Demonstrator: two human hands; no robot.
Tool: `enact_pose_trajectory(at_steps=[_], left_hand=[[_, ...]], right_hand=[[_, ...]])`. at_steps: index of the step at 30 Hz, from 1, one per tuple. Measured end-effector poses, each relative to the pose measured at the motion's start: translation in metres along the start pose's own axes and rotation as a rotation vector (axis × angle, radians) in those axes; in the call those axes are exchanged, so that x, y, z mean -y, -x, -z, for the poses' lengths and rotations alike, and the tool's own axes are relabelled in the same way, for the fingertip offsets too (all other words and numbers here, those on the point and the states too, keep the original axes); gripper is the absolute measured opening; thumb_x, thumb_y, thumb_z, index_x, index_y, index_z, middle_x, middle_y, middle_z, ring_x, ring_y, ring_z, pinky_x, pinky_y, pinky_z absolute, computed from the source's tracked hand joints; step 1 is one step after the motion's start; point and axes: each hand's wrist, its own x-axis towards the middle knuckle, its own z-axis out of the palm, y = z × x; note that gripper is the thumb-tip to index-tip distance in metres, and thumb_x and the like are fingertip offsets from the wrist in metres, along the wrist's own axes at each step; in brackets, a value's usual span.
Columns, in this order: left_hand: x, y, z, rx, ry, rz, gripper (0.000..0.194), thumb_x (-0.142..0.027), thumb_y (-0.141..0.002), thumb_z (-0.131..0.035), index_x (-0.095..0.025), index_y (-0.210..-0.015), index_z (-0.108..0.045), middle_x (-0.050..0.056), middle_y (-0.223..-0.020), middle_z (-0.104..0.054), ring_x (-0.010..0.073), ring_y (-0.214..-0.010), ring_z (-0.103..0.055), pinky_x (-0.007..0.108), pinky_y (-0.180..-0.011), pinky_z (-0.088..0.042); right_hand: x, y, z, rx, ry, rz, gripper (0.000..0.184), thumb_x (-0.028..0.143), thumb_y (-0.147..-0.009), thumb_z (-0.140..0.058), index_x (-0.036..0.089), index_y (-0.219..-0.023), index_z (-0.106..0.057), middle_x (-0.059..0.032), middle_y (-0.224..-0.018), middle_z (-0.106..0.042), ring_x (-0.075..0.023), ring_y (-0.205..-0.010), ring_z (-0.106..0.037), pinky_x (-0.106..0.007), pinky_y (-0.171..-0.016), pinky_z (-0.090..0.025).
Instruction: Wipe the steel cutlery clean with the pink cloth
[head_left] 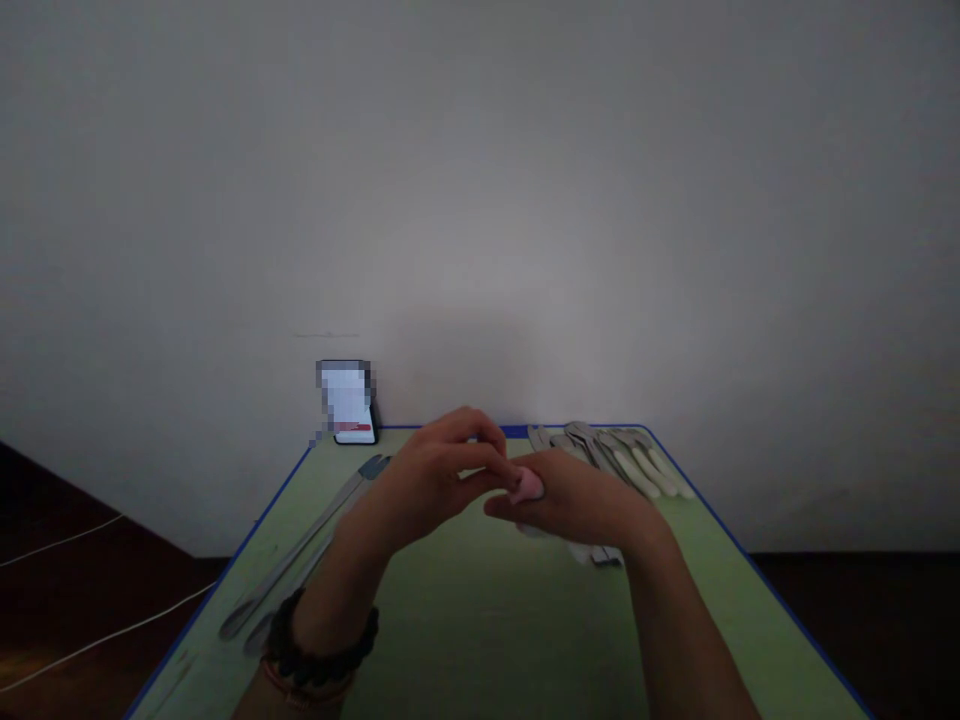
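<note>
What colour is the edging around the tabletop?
Blue, around a pale green top; it shows best in the head view, along the edging.

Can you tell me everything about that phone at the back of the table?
The phone has a dark edge and a lit screen, mostly white with a red strip low down. It stands at the far left corner of the table, seemingly leaning back towards the wall. Blocky blur hides some of it. Nobody is touching it.
</note>
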Motion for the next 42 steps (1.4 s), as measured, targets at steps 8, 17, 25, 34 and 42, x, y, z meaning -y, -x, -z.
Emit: enact_pose_trajectory(at_steps=[8, 17, 25, 34, 42], left_hand=[[0.003, -0.002, -0.007, 0.05, 0.04, 0.044, 0.009, -0.017, -0.082, -0.065, -0.023, -0.081, -0.072, 0.004, -0.088, -0.064, 0.015, -0.079, -0.06, 0.024, -0.072, -0.046], [0.022, 0.011, 0.039, -0.436, 0.472, 0.367, 0.014, -0.023, -0.069, -0.078, -0.013, -0.071, -0.068, 0.01, -0.081, -0.071, 0.0203, -0.084, -0.068, 0.028, -0.08, -0.052], [0.009, -0.009, -0.01, -0.679, 1.055, 0.319, 0.027, -0.042, -0.077, -0.071, -0.018, -0.082, -0.058, -0.004, -0.066, -0.065, 0.0121, -0.061, -0.066, 0.026, -0.065, -0.056], [0.028, -0.01, 0.019, -1.169, 1.346, 0.311, 0.03, -0.03, -0.095, -0.05, -0.015, -0.07, -0.056, -0.007, -0.055, -0.055, 0.0011, -0.043, -0.049, 0.014, -0.051, -0.045], [0.034, 0.004, 0.059, -1.106, 1.342, 0.518, 0.037, -0.022, -0.101, -0.036, -0.012, -0.072, -0.056, -0.005, -0.053, -0.052, -0.0001, -0.038, -0.043, 0.008, -0.036, -0.033]], right_hand=[[0.002, -0.005, -0.005, -0.02, -0.035, 0.033, 0.021, 0.038, -0.081, -0.054, 0.02, -0.07, -0.057, 0.002, -0.065, -0.059, -0.0111, -0.059, -0.047, -0.022, -0.053, -0.033], [-0.028, -0.004, 0.007, -0.095, -0.018, -0.061, 0.038, 0.048, -0.077, -0.058, 0.02, -0.055, -0.046, 0.0039, -0.053, -0.046, -0.0104, -0.052, -0.04, -0.023, -0.049, -0.028], [-0.014, -0.03, -0.021, -0.02, -0.187, 0.053, 0.037, 0.045, -0.082, -0.053, 0.019, -0.057, -0.043, 0.0047, -0.053, -0.044, -0.0085, -0.051, -0.038, -0.022, -0.049, -0.03], [-0.038, -0.04, -0.03, -0.023, -0.061, -0.004, 0.045, 0.047, -0.087, -0.045, 0.019, -0.052, -0.046, 0.0003, -0.05, -0.048, -0.012, -0.051, -0.044, -0.026, -0.054, -0.033], [-0.025, -0.064, -0.089, -0.153, -0.157, -0.137, 0.033, 0.037, -0.072, -0.068, 0.014, -0.095, -0.06, -0.0103, -0.093, -0.066, -0.0197, -0.082, -0.061, -0.029, -0.069, -0.045]])
